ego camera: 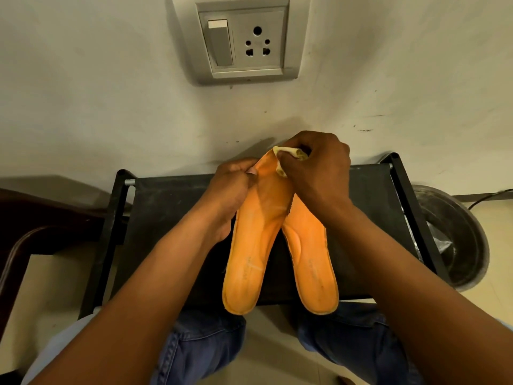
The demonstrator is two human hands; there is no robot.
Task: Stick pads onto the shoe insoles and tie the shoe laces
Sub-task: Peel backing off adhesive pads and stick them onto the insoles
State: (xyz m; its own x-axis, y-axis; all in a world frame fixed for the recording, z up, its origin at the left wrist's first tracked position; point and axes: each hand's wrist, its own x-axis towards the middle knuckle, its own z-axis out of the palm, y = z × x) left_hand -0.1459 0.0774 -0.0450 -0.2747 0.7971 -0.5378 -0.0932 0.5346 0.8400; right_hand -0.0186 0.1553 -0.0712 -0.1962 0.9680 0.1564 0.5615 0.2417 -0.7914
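Two orange insoles are held above a black rack, toes pointing away from me. My left hand (231, 187) grips the left insole (255, 245) by its toe edge. My right hand (319, 168) pinches a pale yellow pad (286, 155), curled and folded, against the toe tip of that insole. The right insole (312, 259) lies partly under the left one; its toe end is hidden beneath my right wrist. No shoes or laces are in view.
The black fabric-topped rack (172, 218) stands against a pale wall with a grey switch and socket plate (245, 41). A round dark bin (455, 237) sits at the right, dark wooden furniture (33, 226) at the left. My jeans-clad knees are below.
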